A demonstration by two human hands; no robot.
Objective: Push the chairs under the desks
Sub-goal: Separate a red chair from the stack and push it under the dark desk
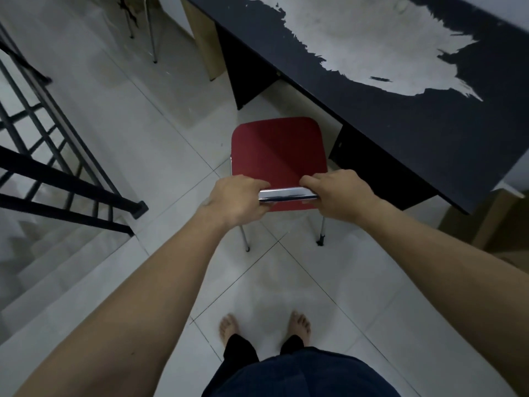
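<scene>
A red chair [277, 150] with chrome legs stands on the tiled floor in front of me, its seat facing a dark desk [400, 133] whose top has a large worn white patch. The seat's far edge sits close to the desk's front edge, not under it. Both hands grip the chrome top bar of the backrest [287, 194]: my left hand [234, 199] at its left end, my right hand [340, 193] at its right end. My bare feet stand behind the chair.
A black stair railing [57, 173] and descending steps [57, 270] lie close on the left. Another chair's chrome legs [151, 32] show at the top left. A brown cardboard box [492, 230] stands at the right, beside the desk's end.
</scene>
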